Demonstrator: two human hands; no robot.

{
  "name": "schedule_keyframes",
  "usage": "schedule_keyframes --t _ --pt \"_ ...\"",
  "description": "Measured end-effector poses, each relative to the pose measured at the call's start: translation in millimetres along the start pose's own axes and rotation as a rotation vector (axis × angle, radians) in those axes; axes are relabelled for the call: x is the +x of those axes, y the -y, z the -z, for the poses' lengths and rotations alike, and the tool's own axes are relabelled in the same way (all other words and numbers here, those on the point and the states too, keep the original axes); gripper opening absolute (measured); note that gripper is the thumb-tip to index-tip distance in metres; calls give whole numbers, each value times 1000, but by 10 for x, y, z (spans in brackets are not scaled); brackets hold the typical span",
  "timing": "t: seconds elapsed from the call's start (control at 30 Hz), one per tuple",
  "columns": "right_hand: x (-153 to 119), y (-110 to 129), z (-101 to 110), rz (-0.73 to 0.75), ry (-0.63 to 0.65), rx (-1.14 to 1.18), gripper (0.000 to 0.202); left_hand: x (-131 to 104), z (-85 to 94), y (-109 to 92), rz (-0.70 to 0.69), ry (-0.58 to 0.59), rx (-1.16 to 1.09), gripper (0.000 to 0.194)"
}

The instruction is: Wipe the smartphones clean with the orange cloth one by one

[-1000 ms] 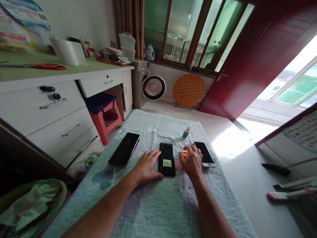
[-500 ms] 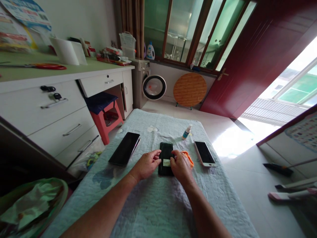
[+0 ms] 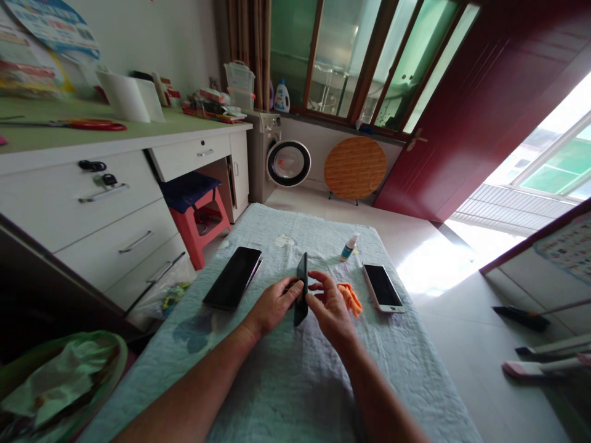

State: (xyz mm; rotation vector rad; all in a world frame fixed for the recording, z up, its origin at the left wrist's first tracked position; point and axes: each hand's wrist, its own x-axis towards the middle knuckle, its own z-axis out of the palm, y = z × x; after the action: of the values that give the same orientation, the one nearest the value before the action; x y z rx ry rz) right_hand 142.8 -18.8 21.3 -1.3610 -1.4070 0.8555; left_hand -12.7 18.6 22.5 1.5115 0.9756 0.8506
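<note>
A dark phone (image 3: 301, 301) is tilted up on its long edge above the cloth, its narrow side facing me. My left hand (image 3: 277, 301) grips it from the left, thumb on the near side and fingers mostly behind. On the other side, my right hand (image 3: 333, 311) has its fingers apart and curved, with thumb and fingertips at or very near the phone's right face. A crumpled orange cloth (image 3: 351, 299) lies just beyond the right hand. Farther right rests a white-framed phone (image 3: 383, 287); to the left lies a large black-screened device (image 3: 234, 277), something thin under its right edge.
A small spray bottle (image 3: 349, 247) stands toward the far right of the cloth-covered table (image 3: 277, 394). A red stool (image 3: 198, 227) and white drawers (image 3: 106, 240) are on the left, with a lined bin (image 3: 120, 357) at the lower left. The washing machine door (image 3: 289, 163) hangs open.
The phone has gone from lying back-up, label showing, to standing on its edge. My right hand's fingers have spread from its right edge; the orange cloth is more exposed.
</note>
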Motion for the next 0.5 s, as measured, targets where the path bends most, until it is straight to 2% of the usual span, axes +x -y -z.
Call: schedule_keyframes --t 0.1,0.3,0.4,0.5 --pt "-47 -2 -107 95 56 -47 40 6 31 -32 -22 -47 -27 42" --pt "-75 -59 -154 162 96 -279 33 59 63 86 88 -163 -62 20" --pt "-59 -80 -118 200 7 -385 31 63 38 112 132 -188 -213 27" --pt "-48 -96 -88 169 -128 -521 40 45 -3 75 188 -213 -407 34"
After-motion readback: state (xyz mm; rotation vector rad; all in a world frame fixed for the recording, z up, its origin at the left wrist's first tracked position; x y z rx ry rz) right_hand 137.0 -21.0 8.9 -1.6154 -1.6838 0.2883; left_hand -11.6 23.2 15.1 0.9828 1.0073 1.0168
